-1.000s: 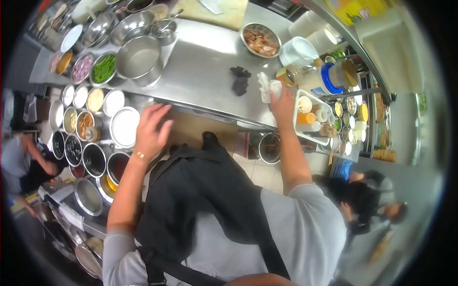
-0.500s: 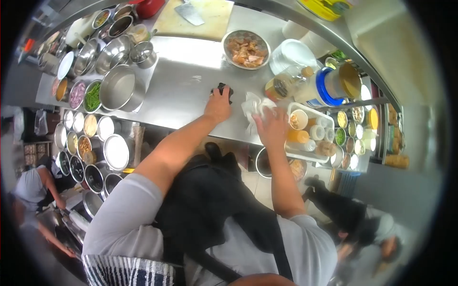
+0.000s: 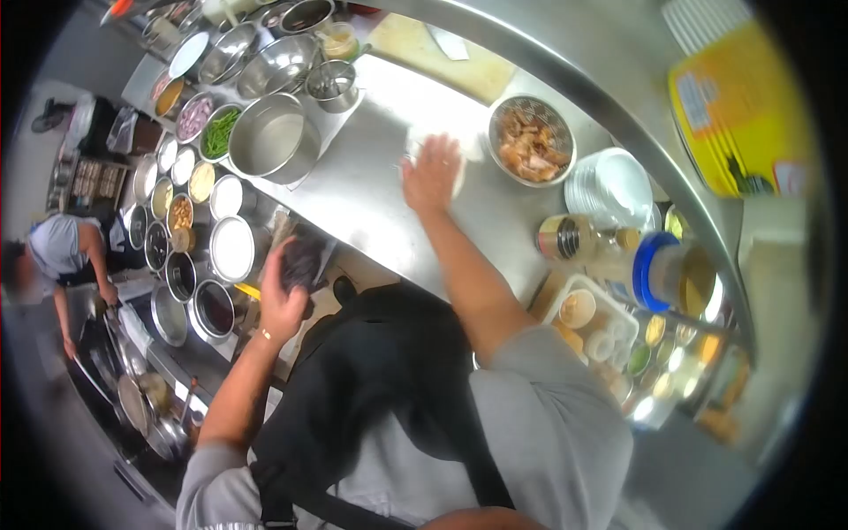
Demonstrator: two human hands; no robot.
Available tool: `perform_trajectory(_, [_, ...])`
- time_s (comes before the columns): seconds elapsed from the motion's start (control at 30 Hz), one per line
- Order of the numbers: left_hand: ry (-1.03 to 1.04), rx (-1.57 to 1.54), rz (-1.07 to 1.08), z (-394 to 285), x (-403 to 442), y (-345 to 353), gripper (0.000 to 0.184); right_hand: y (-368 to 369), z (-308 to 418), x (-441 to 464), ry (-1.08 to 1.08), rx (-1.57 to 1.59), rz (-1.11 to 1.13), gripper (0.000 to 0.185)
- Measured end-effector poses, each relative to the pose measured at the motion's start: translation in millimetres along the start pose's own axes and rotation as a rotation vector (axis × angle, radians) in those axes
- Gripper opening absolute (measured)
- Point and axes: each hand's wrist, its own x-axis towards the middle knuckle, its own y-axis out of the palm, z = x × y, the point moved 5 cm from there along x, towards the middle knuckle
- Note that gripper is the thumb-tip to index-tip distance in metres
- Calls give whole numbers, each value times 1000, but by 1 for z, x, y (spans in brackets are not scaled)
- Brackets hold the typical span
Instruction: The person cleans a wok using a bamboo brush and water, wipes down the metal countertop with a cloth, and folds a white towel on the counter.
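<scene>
"Report the left hand (image 3: 281, 302)."
"On my remote feed it grasps a dark bundle (image 3: 305, 263); the bundle is held off the near edge of the steel counter (image 3: 371, 181)."
"And the right hand (image 3: 433, 174)?"
"I record it palm down, fingers extended, unclenched; a white cloth (image 3: 461, 179) lies beneath it on the counter; a perforated bowl (image 3: 564, 131) of brown pieces (image 3: 530, 152) stands near."

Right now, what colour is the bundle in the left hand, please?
The bundle looks dark, nearly black, showing best in the head view.
</scene>
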Motion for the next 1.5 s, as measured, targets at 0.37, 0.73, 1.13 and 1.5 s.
perform_trajectory(0.37, [-247, -113, -393, 33, -120, -54, 73, -13, 5, -92, -787, 31, 71, 51])
perform_trajectory(0.73, [-313, -181, -407, 26, -171, -49, 67, 65, 74, 125, -177, -297, 62, 63])
perform_trajectory(1.13, [-315, -162, -404, 42, -198, -58, 68, 84, 102, 4, -535, -154, -192, 66])
perform_trajectory(1.5, [-213, -180, -174, 59, -198, -73, 63, -76, -116, -198, -276, -60, 36, 36])
